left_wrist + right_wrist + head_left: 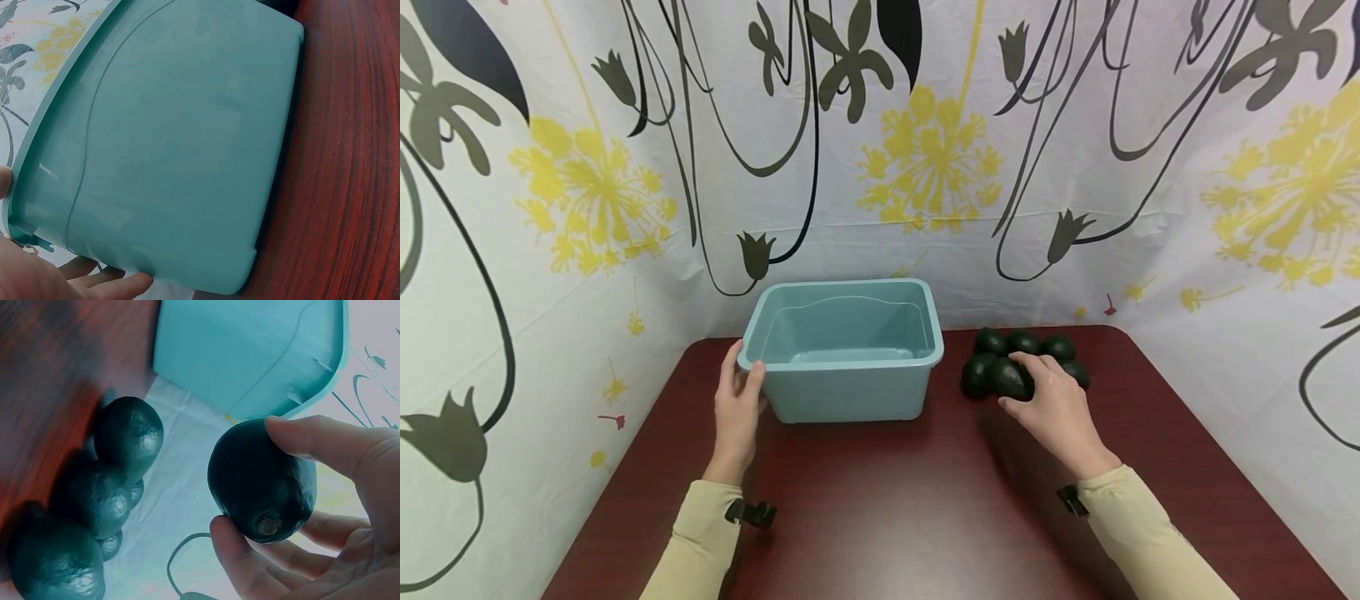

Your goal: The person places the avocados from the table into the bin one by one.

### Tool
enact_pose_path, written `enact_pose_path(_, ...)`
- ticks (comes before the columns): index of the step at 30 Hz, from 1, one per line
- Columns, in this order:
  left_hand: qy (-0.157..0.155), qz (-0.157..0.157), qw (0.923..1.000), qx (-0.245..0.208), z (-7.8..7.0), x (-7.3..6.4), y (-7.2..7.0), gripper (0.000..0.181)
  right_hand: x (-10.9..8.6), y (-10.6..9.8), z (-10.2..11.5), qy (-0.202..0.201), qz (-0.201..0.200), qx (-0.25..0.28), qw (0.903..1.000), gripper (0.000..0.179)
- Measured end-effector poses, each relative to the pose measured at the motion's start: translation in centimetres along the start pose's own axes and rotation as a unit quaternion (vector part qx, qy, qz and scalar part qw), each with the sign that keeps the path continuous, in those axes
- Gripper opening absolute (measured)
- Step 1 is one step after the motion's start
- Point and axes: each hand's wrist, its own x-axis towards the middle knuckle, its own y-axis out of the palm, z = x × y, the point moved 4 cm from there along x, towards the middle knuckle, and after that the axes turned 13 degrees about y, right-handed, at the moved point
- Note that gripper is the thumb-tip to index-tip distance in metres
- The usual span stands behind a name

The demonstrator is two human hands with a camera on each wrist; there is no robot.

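A light blue plastic bin point(842, 392) stands upright on the table, its open top facing up. My left hand point(736, 417) holds the bin's left front corner; in the left wrist view a thumb lies at the rim and the fingers point(119, 287) touch the outer wall. On the right, my right hand point(1056, 408) grips a dark green avocado point(259, 481) between thumb and fingers. The stem end of that avocado shows in the right wrist view. Several more avocados point(990, 342) lie clustered beside and behind it, partly hidden by the right hand.
Beneath everything is a dark red-brown wood-grain table point(865, 500). A white cloth point(880, 183) with yellow and grey flower prints hangs behind and along both sides, close to the back of the bin.
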Motion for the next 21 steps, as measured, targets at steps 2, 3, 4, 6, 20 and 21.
enact_pose_path(2,0.002,-0.001,1.0000,0.002,-0.1,-0.1,0.0,0.063,0.1,0.0,0.2,-0.003,-0.003,0.002,1.0000,0.068)
enact_pose_path(3,0.002,-0.001,1.0000,0.002,-0.1,-0.1,0.1,0.063,0.1,0.0,0.2,-0.004,-0.004,0.003,1.0000,0.068)
enact_pose_path(4,0.003,-0.001,1.0000,0.002,-0.2,-0.1,0.1,0.062,0.2,-0.1,0.3,-0.005,-0.005,0.004,1.0000,0.068)
enact_pose_path(6,0.004,-0.001,1.0000,0.001,-0.2,-0.1,0.1,0.062,0.2,-0.1,0.5,-0.005,-0.005,0.006,1.0000,0.068)
enact_pose_path(20,0.004,-0.003,1.0000,0.003,-0.1,-0.2,0.1,0.062,1.5,-1.8,3.0,-0.009,-0.015,0.021,0.9996,0.067)
enact_pose_path(21,0.004,-0.004,1.0000,0.004,-0.2,-0.2,0.2,0.062,1.6,-2.0,3.3,-0.011,-0.016,0.025,0.9995,0.066)
